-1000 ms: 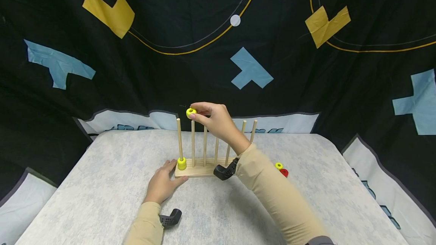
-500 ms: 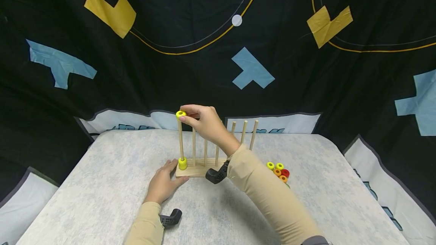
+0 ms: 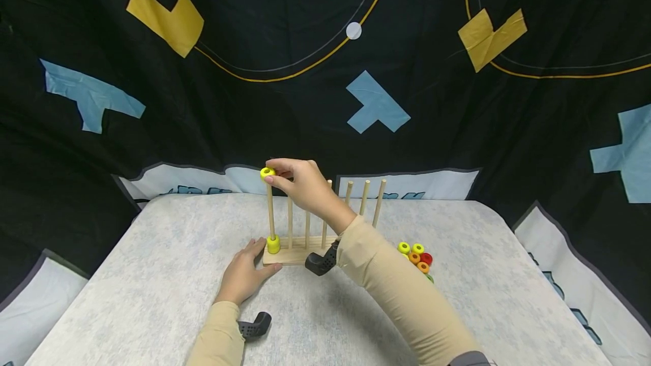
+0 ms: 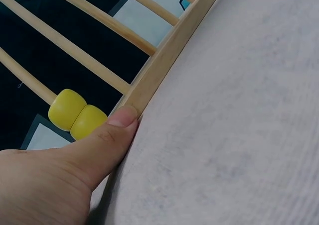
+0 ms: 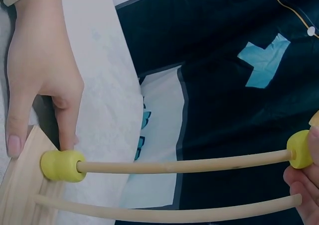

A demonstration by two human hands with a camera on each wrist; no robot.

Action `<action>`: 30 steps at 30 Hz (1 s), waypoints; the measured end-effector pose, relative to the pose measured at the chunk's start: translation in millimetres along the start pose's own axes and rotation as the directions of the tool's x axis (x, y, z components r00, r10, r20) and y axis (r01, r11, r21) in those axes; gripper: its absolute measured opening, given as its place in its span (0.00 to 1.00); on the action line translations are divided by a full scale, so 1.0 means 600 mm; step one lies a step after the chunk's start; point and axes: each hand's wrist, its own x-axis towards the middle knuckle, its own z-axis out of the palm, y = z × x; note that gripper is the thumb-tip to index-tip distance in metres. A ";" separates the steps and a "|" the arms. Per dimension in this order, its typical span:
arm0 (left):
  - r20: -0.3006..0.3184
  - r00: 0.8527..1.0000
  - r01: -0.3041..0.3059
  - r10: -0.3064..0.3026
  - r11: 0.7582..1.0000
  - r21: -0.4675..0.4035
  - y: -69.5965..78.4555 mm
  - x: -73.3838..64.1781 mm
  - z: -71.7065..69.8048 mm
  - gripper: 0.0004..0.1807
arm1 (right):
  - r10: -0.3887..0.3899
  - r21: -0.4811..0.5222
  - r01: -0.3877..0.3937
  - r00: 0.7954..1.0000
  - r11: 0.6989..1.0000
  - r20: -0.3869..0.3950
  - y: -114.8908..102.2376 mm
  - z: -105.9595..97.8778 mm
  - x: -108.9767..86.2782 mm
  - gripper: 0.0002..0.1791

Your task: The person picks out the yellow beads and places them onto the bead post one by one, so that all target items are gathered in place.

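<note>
The wooden peg stand (image 3: 295, 256) stands on the table with several upright pegs along its base. My left hand (image 3: 241, 278) holds the left end of the base, its thumb along the front edge. Two yellow beads (image 4: 75, 116) sit stacked at the foot of the leftmost peg (image 3: 270, 213). Up at that peg's tip, my right hand (image 3: 304, 186) pinches another yellow bead (image 5: 300, 149) between thumb and fingers. The right wrist view shows the peg's end meeting this bead; how far it enters is hidden. The right forearm covers part of the stand.
Right of the stand lies a cluster of loose beads, among them a red bead (image 3: 426, 258), an orange bead (image 3: 422, 267), yellow beads and a partly hidden green one. A black curtain (image 3: 285, 117) with taped shapes hangs behind the pale table (image 3: 152, 275).
My right hand has carried the yellow bead left onto the leftmost peg's tip and slightly down. More loose beads show as the right forearm shifts left. The left hand stays put.
</note>
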 end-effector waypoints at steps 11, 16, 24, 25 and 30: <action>0.002 1.000 0.000 0.000 1.000 0.004 -0.003 0.000 0.000 0.46 | 0.004 -0.047 -0.002 0.999 0.999 0.038 -0.007 0.002 0.006 0.22; 0.010 1.000 0.015 -0.015 1.000 -0.002 -0.001 -0.002 -0.001 0.46 | 0.022 -0.090 -0.015 0.997 0.996 0.074 -0.006 0.006 0.006 0.22; 0.004 1.000 0.002 -0.002 1.000 -0.007 0.002 -0.002 -0.001 0.46 | 0.020 -0.130 -0.008 0.996 0.992 0.089 -0.006 0.002 0.004 0.21; 0.001 1.000 0.000 0.000 1.000 -0.007 0.002 -0.002 -0.001 0.46 | 0.023 -0.131 -0.011 0.995 0.991 0.096 -0.007 0.002 0.003 0.21; -0.003 1.000 0.002 -0.002 1.000 -0.006 0.001 -0.001 0.000 0.46 | 0.036 -0.144 -0.019 0.992 0.989 0.119 -0.009 0.002 0.001 0.21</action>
